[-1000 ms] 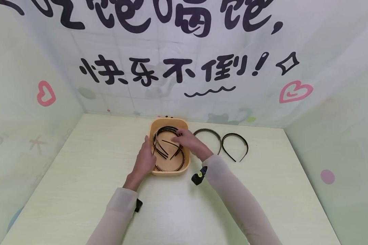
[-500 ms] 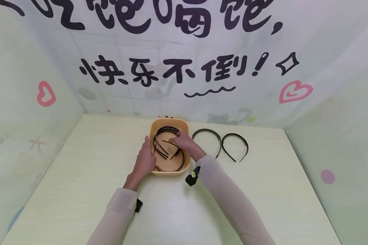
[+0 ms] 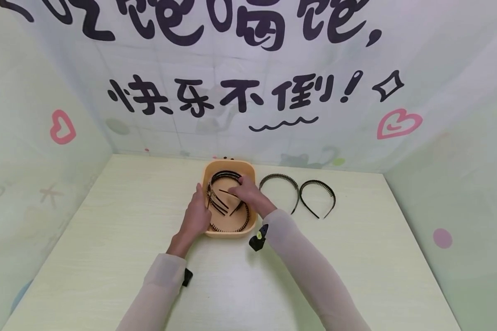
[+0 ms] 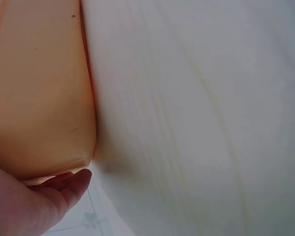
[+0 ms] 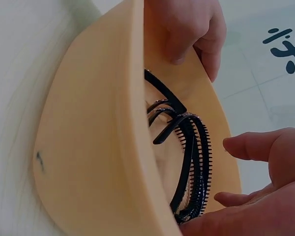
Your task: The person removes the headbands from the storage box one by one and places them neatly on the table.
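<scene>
A peach plastic bin point(image 3: 228, 234) holds several dark toothed headbands point(image 3: 230, 230). My left hand point(image 3: 196, 215) grips the bin's left wall, thumb at the inside and fingers outside. In the right wrist view, that left hand point(image 5: 189, 24) overlaps the far rim. My right hand point(image 3: 250, 192) reaches over the right rim, above the headbands. Its thumb stands apart from the fingers, with a gap showing between them in the right wrist view. The lowest part of this right hand point(image 5: 250, 216) lies right at the headbands point(image 5: 191, 162). Its other fingers are partly hidden.
Two more headbands lie on the pale table to the right of the bin: a wider toothed headband point(image 3: 279, 175) and a narrower black headband point(image 3: 333, 197). The table point(image 3: 141, 197) meets a printed back wall point(image 3: 215, 133) close behind the bin.
My right hand has shifted slightly left and toward the bin's middle, then stays nearly still. My left hand, the bin and the two headbands on the table have not moved.
</scene>
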Action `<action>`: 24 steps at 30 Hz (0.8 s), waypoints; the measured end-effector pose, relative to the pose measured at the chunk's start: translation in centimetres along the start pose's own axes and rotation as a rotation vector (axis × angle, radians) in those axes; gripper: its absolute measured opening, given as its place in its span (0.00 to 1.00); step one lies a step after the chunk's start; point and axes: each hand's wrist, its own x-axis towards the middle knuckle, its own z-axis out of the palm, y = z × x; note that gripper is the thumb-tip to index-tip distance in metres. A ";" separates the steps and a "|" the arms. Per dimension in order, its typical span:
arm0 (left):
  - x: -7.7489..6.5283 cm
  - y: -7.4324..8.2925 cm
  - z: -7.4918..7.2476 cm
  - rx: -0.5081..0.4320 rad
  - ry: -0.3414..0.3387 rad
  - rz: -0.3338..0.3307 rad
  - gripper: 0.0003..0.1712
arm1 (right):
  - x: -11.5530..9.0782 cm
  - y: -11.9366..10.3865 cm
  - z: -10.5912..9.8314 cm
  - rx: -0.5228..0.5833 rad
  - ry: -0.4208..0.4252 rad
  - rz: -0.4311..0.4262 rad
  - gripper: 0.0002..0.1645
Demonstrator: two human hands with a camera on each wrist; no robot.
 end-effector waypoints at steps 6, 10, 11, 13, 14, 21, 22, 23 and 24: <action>-0.1 0.1 -0.1 0.003 -0.006 -0.001 0.46 | 0.1 -0.1 0.0 0.019 0.075 -0.015 0.36; 0.0 0.3 -0.2 0.003 -0.005 -0.003 0.47 | -0.2 -0.3 0.2 -0.080 0.111 -0.078 0.33; 0.0 0.3 -0.2 0.002 -0.004 -0.002 0.47 | -0.3 -0.4 0.2 -0.123 0.126 -0.096 0.32; 0.1 0.3 -0.2 0.004 -0.001 0.001 0.47 | -0.6 -0.6 0.3 -0.200 0.155 -0.127 0.31; 0.1 0.3 -0.2 0.009 0.002 0.008 0.47 | -0.7 -0.7 0.2 -0.232 0.172 -0.138 0.30; 0.2 -0.1 0.0 0.010 0.029 0.037 0.45 | -1.0 -1.3 0.0 -0.249 0.252 -0.148 0.26; 0.2 -0.1 0.0 0.008 0.031 0.037 0.45 | -1.0 -1.2 0.0 -0.243 0.261 -0.152 0.26; 0.2 -0.1 0.1 0.008 0.031 0.038 0.44 | -1.0 -1.2 0.0 -0.239 0.268 -0.156 0.26; 0.1 -0.1 0.1 0.004 0.032 0.036 0.44 | -1.0 -1.1 0.0 -0.239 0.276 -0.163 0.26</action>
